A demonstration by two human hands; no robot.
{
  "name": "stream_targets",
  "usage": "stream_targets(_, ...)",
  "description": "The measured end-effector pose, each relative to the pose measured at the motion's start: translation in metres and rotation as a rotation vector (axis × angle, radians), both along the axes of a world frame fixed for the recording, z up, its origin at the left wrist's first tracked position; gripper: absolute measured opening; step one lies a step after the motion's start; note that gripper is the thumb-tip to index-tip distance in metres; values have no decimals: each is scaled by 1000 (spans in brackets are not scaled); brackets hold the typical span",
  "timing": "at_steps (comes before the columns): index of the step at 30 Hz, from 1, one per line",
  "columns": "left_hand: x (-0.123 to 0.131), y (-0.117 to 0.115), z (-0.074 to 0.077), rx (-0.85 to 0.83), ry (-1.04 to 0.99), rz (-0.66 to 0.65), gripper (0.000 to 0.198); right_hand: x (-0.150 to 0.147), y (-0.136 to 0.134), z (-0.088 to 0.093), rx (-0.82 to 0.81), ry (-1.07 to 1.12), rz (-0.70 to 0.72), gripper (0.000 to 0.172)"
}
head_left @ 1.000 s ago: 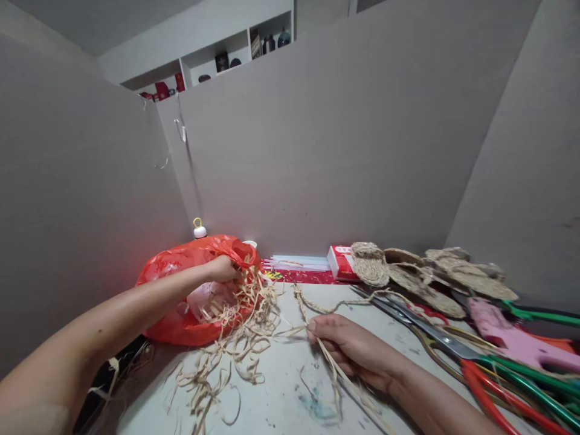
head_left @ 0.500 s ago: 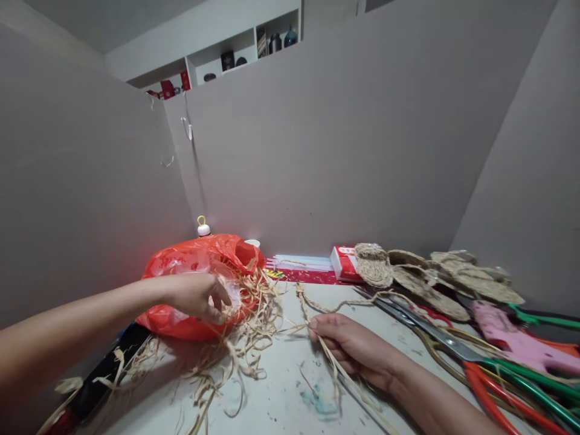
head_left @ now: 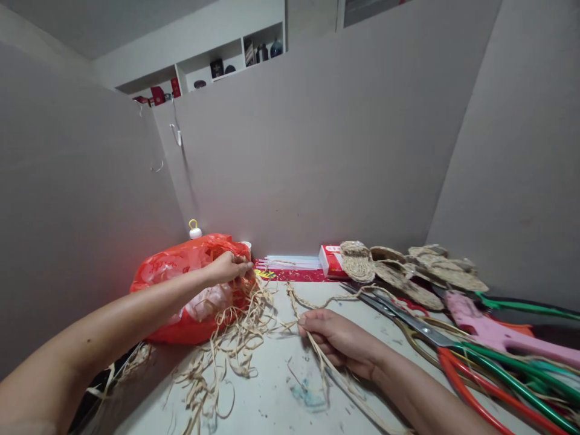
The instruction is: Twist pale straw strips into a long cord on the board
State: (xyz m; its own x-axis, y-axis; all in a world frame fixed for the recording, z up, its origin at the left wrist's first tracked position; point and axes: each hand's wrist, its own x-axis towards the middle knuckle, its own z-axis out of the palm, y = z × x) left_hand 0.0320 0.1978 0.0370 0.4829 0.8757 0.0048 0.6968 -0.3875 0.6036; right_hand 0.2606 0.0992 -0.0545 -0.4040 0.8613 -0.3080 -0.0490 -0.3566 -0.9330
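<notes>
My left hand (head_left: 231, 267) reaches to the mouth of a red plastic bag (head_left: 167, 269) at the back left, fingers pinched on pale straw strips there. A loose tangle of straw strips (head_left: 235, 338) spills from the bag over the white table (head_left: 272, 405). My right hand (head_left: 338, 341) rests on the table at centre, fingers closed on a thin braided straw cord (head_left: 317, 302) that runs back towards the scissors and trails forward under the wrist.
Large scissors with red and green handles (head_left: 480, 362) lie at the right, beside a pink glue gun (head_left: 489, 329). Woven straw sandals (head_left: 408, 269) and a red-and-white box (head_left: 330, 261) sit along the back wall. Grey partitions enclose the table. A small white bottle (head_left: 195, 231) stands behind the bag.
My left hand pulled back from the bag to its front, then returned to the bag's mouth and pinched strips. My right hand kept hold of the cord, barely moving.
</notes>
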Motion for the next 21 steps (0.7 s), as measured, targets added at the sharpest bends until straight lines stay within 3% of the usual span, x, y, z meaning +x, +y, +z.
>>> stream_targets(3, -10, -25, 25, -197, -77, -84, 49, -1, 1, 0, -6, 3, 9, 18)
stream_targets(5, -14, -44, 43, -199, -60, -107, 47, -1, 2, -1, -11, -4, 9, 17)
stream_targets(9, -15, -76, 79, 122, -182, -127, 39, -2, 2, -2, -12, -28, 2, 14)
stream_targets(13, -12, -87, 104, 359, -406, -72, 32, -2, 0, 1, -16, -22, 7, 12)
stream_targets(16, -13, -84, 105, 250, -489, -52, 30, -2, 0, 2, -8, -18, 8, 13)
stream_targets(21, -13, -86, 78, -159, -528, -12, 31, -1, 1, -1, -18, -2, 7, 15)
